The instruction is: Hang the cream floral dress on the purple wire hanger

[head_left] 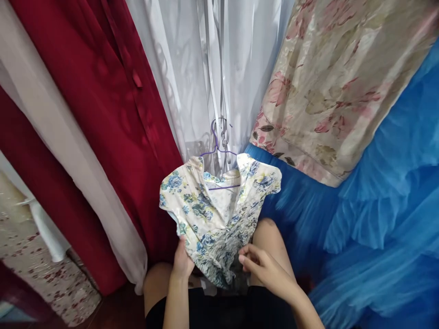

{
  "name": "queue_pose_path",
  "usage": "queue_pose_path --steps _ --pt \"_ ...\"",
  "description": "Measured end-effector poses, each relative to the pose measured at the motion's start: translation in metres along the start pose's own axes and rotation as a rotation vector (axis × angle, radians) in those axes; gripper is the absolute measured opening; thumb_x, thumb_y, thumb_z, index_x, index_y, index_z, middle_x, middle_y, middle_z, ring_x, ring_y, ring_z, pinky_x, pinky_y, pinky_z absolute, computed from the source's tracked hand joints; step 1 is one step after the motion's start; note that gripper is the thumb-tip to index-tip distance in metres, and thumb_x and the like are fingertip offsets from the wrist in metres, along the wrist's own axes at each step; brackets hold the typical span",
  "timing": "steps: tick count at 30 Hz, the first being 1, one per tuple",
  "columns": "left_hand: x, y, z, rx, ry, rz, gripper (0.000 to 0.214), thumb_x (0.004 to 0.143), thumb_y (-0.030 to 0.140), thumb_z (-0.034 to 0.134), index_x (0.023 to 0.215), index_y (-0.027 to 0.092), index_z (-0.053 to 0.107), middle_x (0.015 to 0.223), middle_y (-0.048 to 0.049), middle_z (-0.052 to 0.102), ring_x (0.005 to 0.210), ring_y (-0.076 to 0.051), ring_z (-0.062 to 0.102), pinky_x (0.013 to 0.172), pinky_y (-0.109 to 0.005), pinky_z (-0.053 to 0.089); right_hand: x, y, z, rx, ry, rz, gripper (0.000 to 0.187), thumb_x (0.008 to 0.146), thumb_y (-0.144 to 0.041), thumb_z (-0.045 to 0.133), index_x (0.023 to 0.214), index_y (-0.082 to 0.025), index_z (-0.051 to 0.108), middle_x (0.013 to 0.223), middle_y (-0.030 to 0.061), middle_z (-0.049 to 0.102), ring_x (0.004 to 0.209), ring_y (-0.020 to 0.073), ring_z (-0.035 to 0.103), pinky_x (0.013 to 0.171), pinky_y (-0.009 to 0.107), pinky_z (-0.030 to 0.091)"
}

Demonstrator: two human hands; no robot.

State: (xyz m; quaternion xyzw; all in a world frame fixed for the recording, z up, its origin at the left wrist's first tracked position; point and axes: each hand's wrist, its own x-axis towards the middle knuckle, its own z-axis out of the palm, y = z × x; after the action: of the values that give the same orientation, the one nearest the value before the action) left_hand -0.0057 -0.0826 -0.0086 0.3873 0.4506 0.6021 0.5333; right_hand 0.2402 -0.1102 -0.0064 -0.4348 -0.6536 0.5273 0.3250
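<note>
A small white dress with blue and green flowers (216,214) hangs on a purple wire hanger (219,146) in front of me, above my bare knees. My left hand (181,262) is closed on the dress's lower left edge. My right hand (260,267) is at its lower right hem, fingers curled and pinched against the fabric. The hanger's hook sits among white ribbons and a sheer white curtain (206,68).
A dark red drape (103,114) and a white strip of cloth (68,151) hang at the left. A floral beige fabric (336,82) lies at upper right over a ruffled blue tulle skirt (377,219). A speckled floor (41,274) shows at lower left.
</note>
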Motion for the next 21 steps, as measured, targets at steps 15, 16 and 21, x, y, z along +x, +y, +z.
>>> queue_pose_path --steps 15,16,21 --pt "-0.006 -0.022 0.003 0.31 0.535 0.301 0.04 0.095 0.048 0.052 0.128 0.026 0.058 0.131 -0.0111 0.065 0.141 -0.03 0.047 0.121 -0.051 0.032 0.056 0.013 0.035 0.324 0.288 -0.095 0.044 0.087 -0.06 0.065 0.076 -0.018 0.059 0.053 -0.0059 0.038 0.05 0.0113 0.031 0.051 0.026 0.022" --pt "-0.008 -0.025 0.006 0.397 0.572 0.367 0.039 0.097 0.048 0.047 0.128 0.027 0.057 0.133 -0.0118 0.063 0.142 -0.029 0.045 0.121 -0.051 0.03 0.054 0.013 0.035 0.323 0.29 -0.078 0.043 0.086 -0.059 0.066 0.076 -0.018 0.059 0.053 -0.0061 0.038 0.05 0.011 0.03 0.051 0.026 0.021" --pt "-0.022 -0.055 0.042 0.539 0.048 0.463 0.032 0.094 0.033 0.059 0.125 0.027 0.056 0.122 -0.0122 0.065 0.115 -0.027 0.064 0.1 -0.04 0.05 0.046 -0.006 0.036 0.31 0.224 -0.096 0.041 0.085 -0.053 0.068 0.068 -0.018 0.055 0.053 -0.0048 0.042 0.05 0.0096 0.031 0.051 0.025 0.023"
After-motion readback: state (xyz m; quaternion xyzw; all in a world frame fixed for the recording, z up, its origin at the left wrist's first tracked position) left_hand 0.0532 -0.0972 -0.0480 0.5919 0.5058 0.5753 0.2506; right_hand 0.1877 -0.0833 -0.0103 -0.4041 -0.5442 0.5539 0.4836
